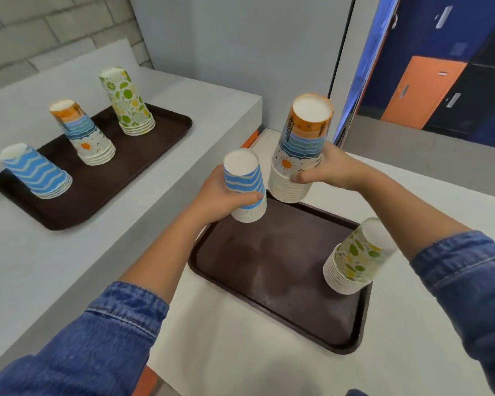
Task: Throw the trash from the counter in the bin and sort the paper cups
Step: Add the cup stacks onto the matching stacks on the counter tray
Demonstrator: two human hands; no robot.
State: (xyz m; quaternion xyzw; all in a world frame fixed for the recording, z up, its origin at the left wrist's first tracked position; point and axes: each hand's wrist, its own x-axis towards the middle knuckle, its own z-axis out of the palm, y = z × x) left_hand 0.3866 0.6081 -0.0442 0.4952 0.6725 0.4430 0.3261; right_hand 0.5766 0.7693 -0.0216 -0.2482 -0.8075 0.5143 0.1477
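My left hand (223,192) grips an upside-down stack of blue wave-striped paper cups (245,178) above the far left corner of the near brown tray (272,270). My right hand (323,170) holds a taller upside-down stack of orange-and-blue sun cups (302,144) at that tray's far edge. A stack of green lime-print cups (355,258) stands on the tray's right side. On the raised counter to the left, a second brown tray (69,207) carries a blue wave stack (36,171), a sun stack (83,132) and a lime stack (127,102).
The near tray lies on a white counter (240,352) below the grey raised counter (97,267). A grey wall panel (240,52) stands behind. Blue, black and orange lockers (440,81) fill the right background. An orange edge (250,140) shows beside the counter.
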